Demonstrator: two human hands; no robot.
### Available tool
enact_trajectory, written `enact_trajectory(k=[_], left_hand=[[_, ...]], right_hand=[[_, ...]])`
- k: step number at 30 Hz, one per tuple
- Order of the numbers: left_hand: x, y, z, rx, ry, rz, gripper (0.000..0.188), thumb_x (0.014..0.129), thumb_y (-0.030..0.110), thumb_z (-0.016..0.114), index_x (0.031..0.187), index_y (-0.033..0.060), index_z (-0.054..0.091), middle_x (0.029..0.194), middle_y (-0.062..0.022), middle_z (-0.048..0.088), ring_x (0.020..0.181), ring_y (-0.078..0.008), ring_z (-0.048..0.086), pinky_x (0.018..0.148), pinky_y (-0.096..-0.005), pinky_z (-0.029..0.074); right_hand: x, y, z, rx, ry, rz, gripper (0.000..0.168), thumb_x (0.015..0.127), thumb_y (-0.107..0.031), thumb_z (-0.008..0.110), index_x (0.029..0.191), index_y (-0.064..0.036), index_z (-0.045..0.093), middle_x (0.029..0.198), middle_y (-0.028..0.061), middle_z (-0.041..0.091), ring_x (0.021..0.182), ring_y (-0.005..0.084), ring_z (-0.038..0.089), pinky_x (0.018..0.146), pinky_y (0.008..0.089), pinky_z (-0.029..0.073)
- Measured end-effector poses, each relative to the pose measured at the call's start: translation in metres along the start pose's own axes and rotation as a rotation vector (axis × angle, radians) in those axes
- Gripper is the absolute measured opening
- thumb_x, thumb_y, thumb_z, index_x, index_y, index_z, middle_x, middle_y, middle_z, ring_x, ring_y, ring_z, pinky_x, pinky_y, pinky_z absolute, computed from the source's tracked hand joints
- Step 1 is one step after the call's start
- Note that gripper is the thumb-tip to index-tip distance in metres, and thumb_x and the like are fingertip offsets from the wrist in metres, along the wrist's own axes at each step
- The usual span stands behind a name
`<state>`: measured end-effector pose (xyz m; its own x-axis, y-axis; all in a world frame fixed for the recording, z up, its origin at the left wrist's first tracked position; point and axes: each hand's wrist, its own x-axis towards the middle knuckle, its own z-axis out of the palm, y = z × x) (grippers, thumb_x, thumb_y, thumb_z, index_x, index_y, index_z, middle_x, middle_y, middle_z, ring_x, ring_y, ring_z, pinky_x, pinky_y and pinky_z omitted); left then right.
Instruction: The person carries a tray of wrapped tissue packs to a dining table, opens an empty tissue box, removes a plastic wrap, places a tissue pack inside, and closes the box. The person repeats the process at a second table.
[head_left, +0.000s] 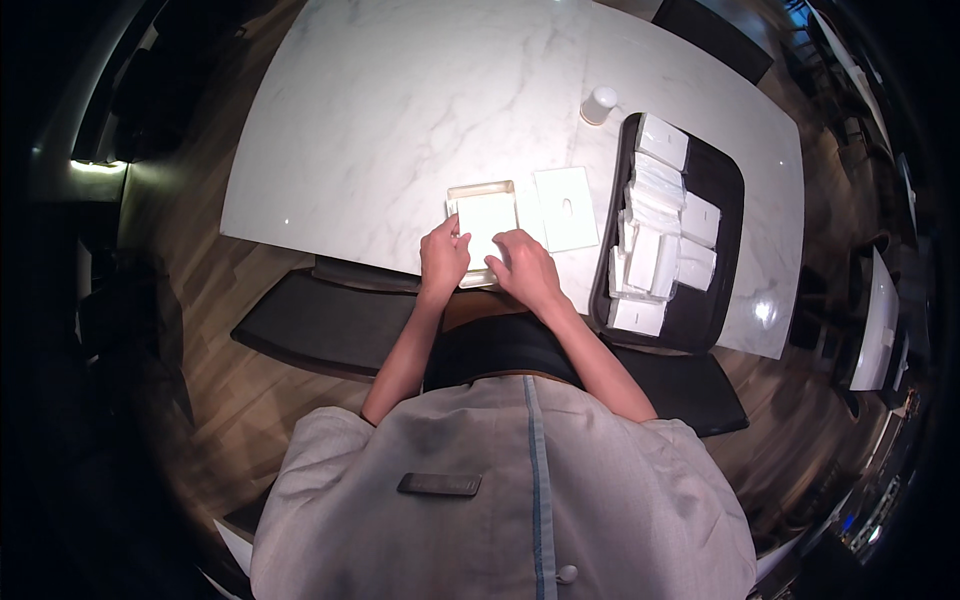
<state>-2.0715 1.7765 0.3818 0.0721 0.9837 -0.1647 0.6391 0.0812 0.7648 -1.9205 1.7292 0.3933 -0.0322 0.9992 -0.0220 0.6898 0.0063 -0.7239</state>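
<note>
Before me on the marble table sits a shallow, pale open-topped box (482, 187) with a white stack of what look like paper napkins (486, 214) in it. My left hand (444, 259) grips the stack's left side, thumb over the top. At the lower right of the stack, my right hand (527, 268) has its fingers curled against the paper; some fingertips are hidden. Just right of the box lies a flat white lid (566, 210) with a small oval opening. The stack is so brightly lit that its top detail is washed out.
A black tray (718, 225) on the right holds several plastic-wrapped white packs (657, 187), some piled up. Behind it stands a small white cylinder (599, 105). The marble table's (390, 97) near edge runs by my waist, with a dark bench seat (330, 322) below.
</note>
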Motion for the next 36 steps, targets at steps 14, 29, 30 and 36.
enact_trajectory(k=[14, 29, 30, 36], left_hand=[[-0.009, 0.014, -0.006, 0.400, 0.072, 0.046, 0.030, 0.076, 0.008, 0.068, 0.104, 0.0000, 0.061, 0.092, -0.0169, 0.064, 0.080, -0.0341, 0.063, 0.071, -0.0411, 0.050], [-0.005, 0.009, -0.012, 0.687, -0.254, 0.451, 0.087, 0.062, 0.020, 0.081, 0.137, 0.0078, 0.039, 0.143, -0.0169, 0.038, 0.132, -0.0291, 0.037, 0.106, -0.0567, 0.027], [-0.004, 0.009, -0.011, 0.695, -0.253, 0.438, 0.088, 0.061, 0.020, 0.082, 0.136, 0.0080, 0.040, 0.143, -0.0169, 0.038, 0.132, -0.0285, 0.037, 0.106, -0.0571, 0.027], [0.002, 0.014, -0.007, 0.768, -0.258, 0.460, 0.096, 0.053, 0.021, 0.085, 0.136, 0.0089, 0.040, 0.143, -0.0173, 0.038, 0.133, -0.0288, 0.037, 0.105, -0.0582, 0.027]], right_hand=[[0.000, 0.006, 0.002, -0.020, 0.001, -0.078, 0.026, 0.076, -0.008, 0.066, 0.100, 0.001, 0.060, 0.098, 0.0162, 0.059, 0.090, 0.0340, 0.059, 0.074, 0.0409, 0.051], [0.028, 0.018, -0.005, -0.585, -0.194, -0.276, 0.066, 0.072, -0.011, 0.071, 0.132, -0.004, 0.046, 0.141, 0.0181, 0.039, 0.134, 0.0319, 0.034, 0.105, 0.0556, 0.029], [0.030, 0.018, -0.006, -0.556, -0.183, -0.290, 0.068, 0.071, -0.013, 0.072, 0.132, -0.004, 0.046, 0.141, 0.0177, 0.040, 0.135, 0.0320, 0.033, 0.105, 0.0563, 0.028], [0.047, 0.018, -0.012, -0.646, -0.250, -0.282, 0.084, 0.061, -0.020, 0.082, 0.135, -0.006, 0.044, 0.141, 0.0129, 0.042, 0.136, 0.0314, 0.032, 0.109, 0.0600, 0.020]])
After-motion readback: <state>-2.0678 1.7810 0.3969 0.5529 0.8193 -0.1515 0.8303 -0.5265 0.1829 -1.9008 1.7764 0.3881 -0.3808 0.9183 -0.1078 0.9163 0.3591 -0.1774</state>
